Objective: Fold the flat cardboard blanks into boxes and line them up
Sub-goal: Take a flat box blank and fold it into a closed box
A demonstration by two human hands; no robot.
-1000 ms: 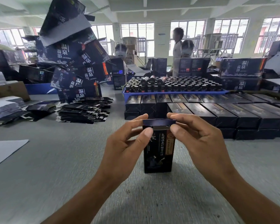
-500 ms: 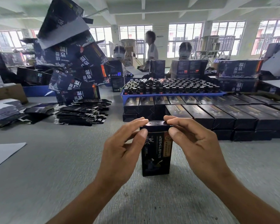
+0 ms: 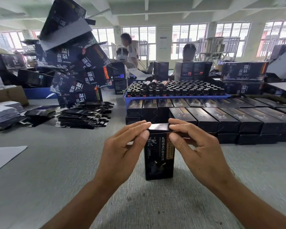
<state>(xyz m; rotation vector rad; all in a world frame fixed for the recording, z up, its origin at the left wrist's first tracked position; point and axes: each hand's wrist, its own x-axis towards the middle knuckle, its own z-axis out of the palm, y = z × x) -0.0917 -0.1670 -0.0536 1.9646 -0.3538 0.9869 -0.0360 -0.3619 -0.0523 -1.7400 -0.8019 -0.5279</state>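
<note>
A tall, dark, printed cardboard box stands upright on the grey, felt-like bench, right in the middle of the view. The left hand pinches the top left corner of it, thumb in front and fingers curled over the top flap. The right hand does the same on the top right corner, thumb on the front face, fingers over the lid. Both hands are clamped on that box. The upper sides of the box sit behind the thumbs and palms, so whether the flap is fully tucked cannot be made out.

Just behind the hands lie rows of finished dark boxes, laid flat and side by side, running off the right edge of the frame. Beyond them a blue plastic tray holds a dense grid of small dark bottles; their labels are too small to read. To the left, a low heap of flat dark cardboard blanks rests on the bench, and above it leans a crooked tower of larger dark printed cartons, its top cut off by the frame. At the far left edge, a pile of pale sheets and a white sheet are only partly in view.

The room is a bright workshop with white beams and a long wall of windows. Two people sit behind stacked cartons at the far end, largely hidden; another stands near them.
</note>
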